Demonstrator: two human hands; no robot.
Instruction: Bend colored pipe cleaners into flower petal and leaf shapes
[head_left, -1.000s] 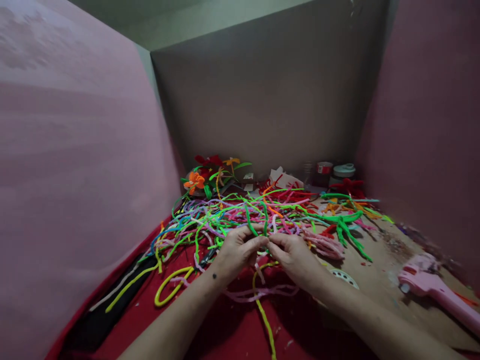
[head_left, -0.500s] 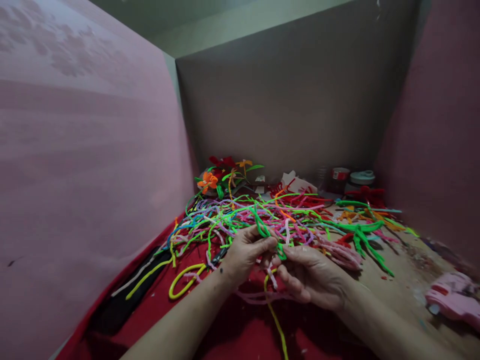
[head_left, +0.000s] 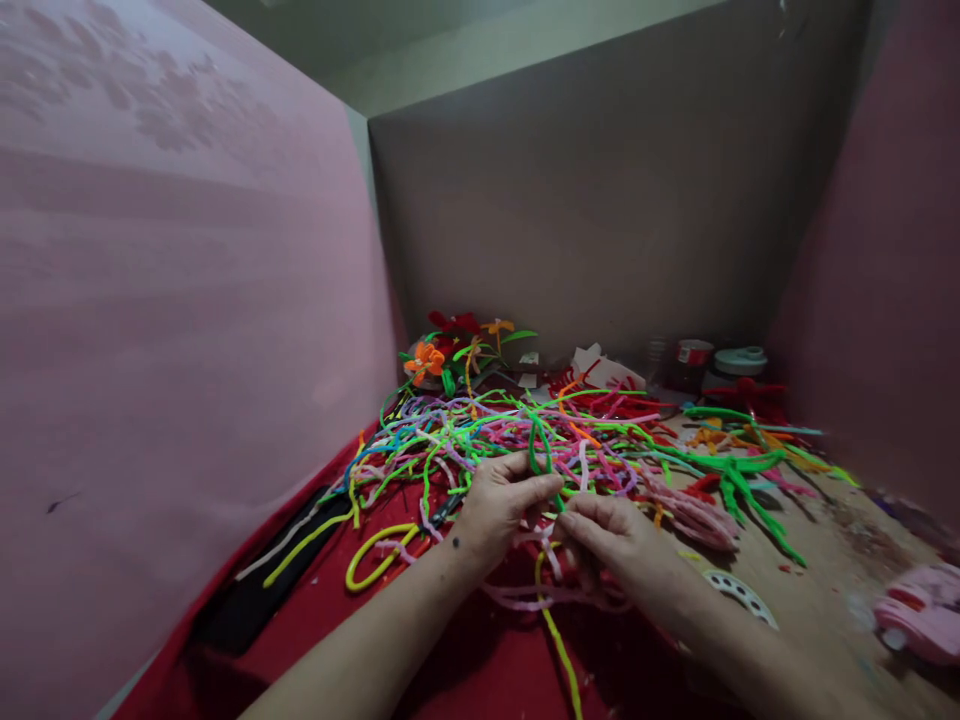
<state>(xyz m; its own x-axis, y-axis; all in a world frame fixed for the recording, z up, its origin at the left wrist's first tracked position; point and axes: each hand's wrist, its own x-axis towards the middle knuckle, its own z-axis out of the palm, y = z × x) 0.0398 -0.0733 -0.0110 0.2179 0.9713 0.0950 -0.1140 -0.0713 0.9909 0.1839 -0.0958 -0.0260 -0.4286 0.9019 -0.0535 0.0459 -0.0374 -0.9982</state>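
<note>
A green pipe cleaner (head_left: 535,445), bent into a narrow loop, stands up from between the fingers of my left hand (head_left: 501,505). My right hand (head_left: 621,540) pinches the lower end of the same piece, close beside the left fingertips. The part between the two hands is mostly covered by fingers. Beneath and behind them spreads a tangled heap of pipe cleaners (head_left: 465,440) in green, pink, purple, yellow and other colours. Below the hands a yellow pipe cleaner (head_left: 559,645) trails over the red cloth (head_left: 450,680).
Pipe-cleaner flowers (head_left: 426,360) stand at the back left. A jar with a pale lid (head_left: 741,360) and a red-labelled container (head_left: 691,355) are at the back right. A pink object (head_left: 922,610) and a white holed disc (head_left: 739,595) lie rightward. Pink walls flank both sides.
My right hand has turned over, its knuckles now facing up, and its fingers have closed on the green piece's lower end. The holed disc has come into view. The whole view has shifted slightly.
</note>
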